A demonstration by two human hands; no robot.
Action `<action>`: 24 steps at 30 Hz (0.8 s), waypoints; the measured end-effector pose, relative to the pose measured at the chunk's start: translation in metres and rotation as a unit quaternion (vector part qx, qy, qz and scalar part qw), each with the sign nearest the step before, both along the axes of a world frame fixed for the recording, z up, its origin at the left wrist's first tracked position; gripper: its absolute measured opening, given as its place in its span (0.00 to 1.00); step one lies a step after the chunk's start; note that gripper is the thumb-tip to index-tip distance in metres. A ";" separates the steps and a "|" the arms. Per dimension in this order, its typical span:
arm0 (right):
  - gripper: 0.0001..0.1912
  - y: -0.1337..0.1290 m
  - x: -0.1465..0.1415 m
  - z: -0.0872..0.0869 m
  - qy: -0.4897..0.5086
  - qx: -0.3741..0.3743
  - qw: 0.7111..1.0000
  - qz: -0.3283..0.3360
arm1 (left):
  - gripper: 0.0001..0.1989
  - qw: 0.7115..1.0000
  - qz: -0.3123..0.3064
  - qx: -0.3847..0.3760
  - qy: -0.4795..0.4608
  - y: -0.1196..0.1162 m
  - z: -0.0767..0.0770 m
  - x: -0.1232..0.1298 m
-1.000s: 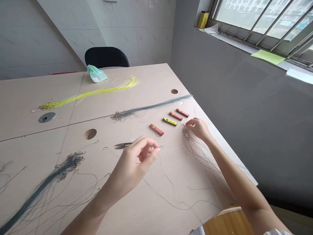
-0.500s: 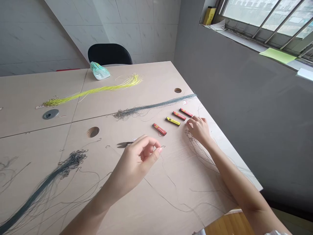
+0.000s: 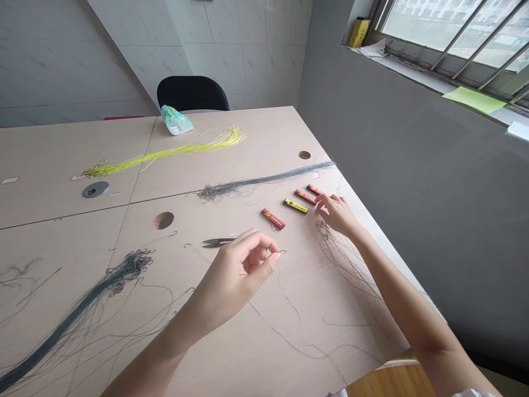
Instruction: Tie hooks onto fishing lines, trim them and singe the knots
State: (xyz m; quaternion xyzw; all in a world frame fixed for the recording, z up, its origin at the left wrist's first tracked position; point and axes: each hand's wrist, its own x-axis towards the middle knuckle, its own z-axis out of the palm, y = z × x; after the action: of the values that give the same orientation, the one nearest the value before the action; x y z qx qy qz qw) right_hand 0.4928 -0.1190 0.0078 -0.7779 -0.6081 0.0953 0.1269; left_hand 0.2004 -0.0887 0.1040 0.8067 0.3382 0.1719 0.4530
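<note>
My left hand [image 3: 246,264] is closed in a pinch at the middle of the table, holding a small dark fish hook [image 3: 283,252] whose thin line trails down toward me. My right hand [image 3: 336,214] hovers by the red lighter [image 3: 306,196], its bent fingers slightly apart, with nothing I can make out between them. Beyond the fingers, another red lighter [image 3: 315,189] is partly covered. A yellow lighter [image 3: 296,206] and a further red lighter [image 3: 273,219] lie to the left. Below my right hand rests a small cluster of hooks [image 3: 322,229] with lines running toward me.
Scissors [image 3: 215,242] lie partly behind my left hand. A dark bundle of hooked lines [image 3: 128,267] is at left, a grey-blue bundle [image 3: 264,179] and a yellow bundle [image 3: 177,150] farther back. A plastic bag [image 3: 177,121] sits near a black chair [image 3: 192,92].
My right hand has shifted slightly away from me, from just above the hook cluster toward the red lighters. My left hand keeps its pinch on the hook. The view has shifted slightly.
</note>
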 end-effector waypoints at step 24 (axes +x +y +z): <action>0.19 0.005 0.004 -0.021 -0.065 0.024 0.997 0.025 | 0.06 0.999 -0.012 -0.034 -0.007 0.002 -0.006 -0.001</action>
State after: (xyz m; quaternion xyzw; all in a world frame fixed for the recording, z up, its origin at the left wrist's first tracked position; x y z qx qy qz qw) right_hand 0.4970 -0.1142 -0.0136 -0.7634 -0.6367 0.0326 0.1033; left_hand 0.1999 -0.0868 0.0979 0.7936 0.3312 0.1601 0.4846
